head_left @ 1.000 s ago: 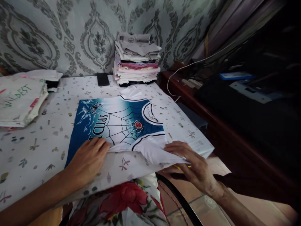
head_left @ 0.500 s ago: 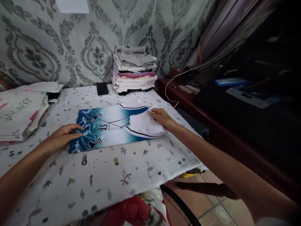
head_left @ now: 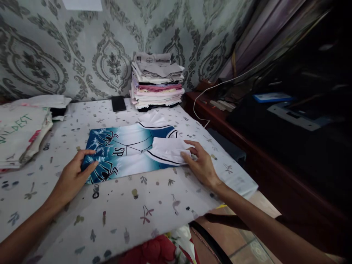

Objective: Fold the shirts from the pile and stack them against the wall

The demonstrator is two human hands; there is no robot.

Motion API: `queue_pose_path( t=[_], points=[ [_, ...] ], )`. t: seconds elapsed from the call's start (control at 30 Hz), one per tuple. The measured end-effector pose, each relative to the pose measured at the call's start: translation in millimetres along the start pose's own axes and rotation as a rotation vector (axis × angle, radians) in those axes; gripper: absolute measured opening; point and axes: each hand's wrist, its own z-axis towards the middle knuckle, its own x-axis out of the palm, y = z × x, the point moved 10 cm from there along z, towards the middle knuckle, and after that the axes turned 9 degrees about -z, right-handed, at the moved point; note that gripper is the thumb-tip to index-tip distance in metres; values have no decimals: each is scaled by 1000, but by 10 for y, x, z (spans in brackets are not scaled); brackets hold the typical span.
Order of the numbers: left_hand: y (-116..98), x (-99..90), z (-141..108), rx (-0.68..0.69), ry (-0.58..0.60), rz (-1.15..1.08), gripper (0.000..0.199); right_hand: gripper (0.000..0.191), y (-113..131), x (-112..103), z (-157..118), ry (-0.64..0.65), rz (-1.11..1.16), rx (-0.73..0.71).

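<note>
A folded sleeveless jersey [head_left: 132,141], blue and white with black spider prints and dark lettering, lies flat on the patterned cloth. At its left end, my left hand [head_left: 75,172] rests with thumb and fingers apart on the blue fabric. Across at the other end, my right hand [head_left: 202,163] has thumb and fingertips closed on the edge of the white folded part. Some of the right fingertips are hidden by the hand and fabric.
Behind the jersey stands a tall stack of folded clothes [head_left: 156,88], with a black phone [head_left: 118,103] beside it. More folded clothes [head_left: 22,132] lie at the left. A dark wooden ledge [head_left: 203,104] with a white cable runs along the right side.
My right hand has shifted from the far corner of the jersey toward the near side, and the white part now lies lower. My left thumb and fingers have spread wider apart.
</note>
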Motion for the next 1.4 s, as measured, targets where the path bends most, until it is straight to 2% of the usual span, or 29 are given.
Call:
queue_pose_path(
  t=[0.07,0.17,0.3,0.37,0.47,0.53,0.67,0.77,0.87,0.97,1.1,1.17,1.3,1.4],
  points=[
    [-15,-1,8,34,-32,58,48,39,32,9,-4,-32,-19,-53],
    [31,-44,30,52,-79,128,47,34,26,20,41,-26,-76,-77],
    [6,-57,55,89,-42,285,48,34,53,20,97,40,-137,-91],
    [-159,-52,83,160,-30,444,48,37,60,29,110,81,-134,-75],
    [-608,70,194,351,-41,599,47,43,50,25,122,89,-90,-38],
    [-921,359,328,473,56,534,43,46,26,24,124,68,-36,-17],
    [-1449,1248,616,598,349,271,29,48,-38,46,110,53,56,22],
    [-1700,1795,774,603,407,271,24,47,-53,50,105,71,103,31],
    [-1782,2099,826,588,444,343,21,47,-48,57,109,106,155,21],
    [-1764,2131,866,580,459,297,12,47,-64,59,116,118,144,22],
    [-1740,1917,989,623,293,163,15,52,-113,40,129,80,94,56],
    [-1707,1914,1022,641,257,200,14,52,-135,39,134,63,68,73],
    [-1704,1989,1003,699,267,355,13,41,-132,33,125,24,-27,36],
    [-1728,1832,918,717,247,374,19,30,-75,-2,90,-18,-153,-46]
  ],
)
